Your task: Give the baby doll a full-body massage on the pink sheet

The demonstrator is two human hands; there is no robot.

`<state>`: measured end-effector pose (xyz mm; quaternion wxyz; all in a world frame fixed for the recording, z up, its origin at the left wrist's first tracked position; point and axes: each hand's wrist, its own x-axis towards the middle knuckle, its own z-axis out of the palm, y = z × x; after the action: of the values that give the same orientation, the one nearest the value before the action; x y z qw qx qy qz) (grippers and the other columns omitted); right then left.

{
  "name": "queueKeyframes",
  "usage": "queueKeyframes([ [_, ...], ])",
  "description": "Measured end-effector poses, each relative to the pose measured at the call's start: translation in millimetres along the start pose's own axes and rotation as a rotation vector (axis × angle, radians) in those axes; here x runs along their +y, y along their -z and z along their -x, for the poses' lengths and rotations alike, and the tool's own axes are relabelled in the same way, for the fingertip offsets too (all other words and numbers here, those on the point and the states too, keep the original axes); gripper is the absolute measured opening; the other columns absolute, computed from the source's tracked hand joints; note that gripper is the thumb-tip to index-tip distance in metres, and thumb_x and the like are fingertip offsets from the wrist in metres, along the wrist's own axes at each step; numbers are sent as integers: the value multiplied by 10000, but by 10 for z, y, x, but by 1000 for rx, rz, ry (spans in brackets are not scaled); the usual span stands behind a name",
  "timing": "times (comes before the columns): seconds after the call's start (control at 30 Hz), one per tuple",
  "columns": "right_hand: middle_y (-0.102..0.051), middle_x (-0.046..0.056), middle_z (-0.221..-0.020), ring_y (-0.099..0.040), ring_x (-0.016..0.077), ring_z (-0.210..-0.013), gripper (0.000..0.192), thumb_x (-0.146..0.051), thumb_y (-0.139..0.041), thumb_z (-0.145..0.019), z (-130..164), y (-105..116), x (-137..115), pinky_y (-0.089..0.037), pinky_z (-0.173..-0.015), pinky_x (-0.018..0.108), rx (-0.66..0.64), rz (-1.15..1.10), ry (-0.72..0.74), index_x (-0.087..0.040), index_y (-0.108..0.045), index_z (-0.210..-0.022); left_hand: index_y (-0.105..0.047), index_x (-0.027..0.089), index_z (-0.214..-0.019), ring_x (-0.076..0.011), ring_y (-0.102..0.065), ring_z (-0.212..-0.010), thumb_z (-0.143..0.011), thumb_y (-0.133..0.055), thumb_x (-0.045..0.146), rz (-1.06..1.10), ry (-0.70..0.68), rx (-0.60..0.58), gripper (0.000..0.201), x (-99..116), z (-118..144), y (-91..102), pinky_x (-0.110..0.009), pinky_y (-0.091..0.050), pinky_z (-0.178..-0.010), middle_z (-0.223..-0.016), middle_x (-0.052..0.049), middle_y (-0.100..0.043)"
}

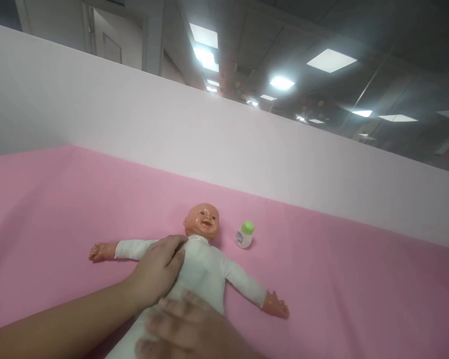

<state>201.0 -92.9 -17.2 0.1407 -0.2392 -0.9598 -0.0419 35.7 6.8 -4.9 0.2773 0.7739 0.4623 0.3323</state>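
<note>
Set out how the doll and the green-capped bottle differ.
Size: the doll is far larger than the bottle.
Pose: the doll lies face up with arms spread; the bottle stands upright.
Contact: the left hand rests on the doll; no hand touches the bottle.
Shared: both are on the pink cover.

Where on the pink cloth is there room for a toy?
The cloth is bare right of the bottle and, at picture left, between the doll and the wall. Crowded: the doll's body, under the left hand and the right hand.
</note>
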Motion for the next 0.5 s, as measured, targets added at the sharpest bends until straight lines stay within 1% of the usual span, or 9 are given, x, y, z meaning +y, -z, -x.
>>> queueKeyframes([
  [0.07, -474, 1, -1574, -387, 225, -1480, 442, -454, -395, -1082, 49, 12, 100, -263, -1257, 445, -33, -30, -95, -281, -437, -1487, -621, 182, -1209, -316, -641, -1126, -975, -379, 388, -3, -2, -6, 395, -20, -10, -4, -500, -462, -1001, -1209, -124, -709],
  [0.17, -469, -18, -1576, -284, 247, -1530, 490, -422, -411, -1079, 88, 115, 208, -167, -1272, 521, -111, -140, -176, -328, -351, -1556, -615, 173, -1217, -318, -638, -1141, -975, -372, 396, -3, 2, -1, 410, -65, -31, -8, -499, -465, -1004, -1217, -134, -706],
  [0.2, -451, -14, -1588, -257, 259, -1540, 537, -468, -433, -1065, 93, 173, 228, -139, -1273, 539, -133, -181, -191, -331, -324, -1573, -617, 174, -1213, -315, -641, -1134, -975, -372, 396, 2, -1, -4, 407, -79, -36, -8, -498, -469, -1000, -1208, -133, -710],
  [0.27, -368, 26, -1634, -212, 290, -1552, 714, -612, -478, -1007, 102, 305, 245, -92, -1274, 550, -161, -253, -235, -288, -263, -1606, -621, 181, -1204, -306, -652, -1107, -976, -377, 395, 17, -17, -14, 397, -100, -43, -10, -491, -483, -985, -1185, -124, -718],
  [0.33, -285, 51, -1666, -174, 297, -1561, 832, -689, -483, -967, 119, 423, 246, -68, -1278, 541, -171, -295, -297, -255, -212, -1624, -627, 186, -1208, -302, -652, -1111, -975, -386, 389, 15, -39, -8, 392, -105, -43, -13, -489, -486, -988, -1191, -119, -719],
  [0.37, -253, 60, -1676, -155, 294, -1565, 853, -695, -475, -966, 133, 465, 248, -63, -1280, 532, -165, -299, -328, -239, -192, -1628, -630, 185, -1211, -303, -650, -1121, -973, -392, 386, 6, -49, 3, 392, -102, -41, -14, -490, -483, -998, -1200, -120, -717],
  [0.5, -186, 105, -1690, -126, 268, -1573, 833, -637, -459, -997, 210, 516, 310, -53, -1284, 517, -126, -245, -429, -183, -163, -1631, -644, 171, -1207, -311, -640, -1156, -966, -418, 377, -34, -74, 15, 389, -56, -29, -10, -498, -470, -1035, -1229, -130, -708],
])
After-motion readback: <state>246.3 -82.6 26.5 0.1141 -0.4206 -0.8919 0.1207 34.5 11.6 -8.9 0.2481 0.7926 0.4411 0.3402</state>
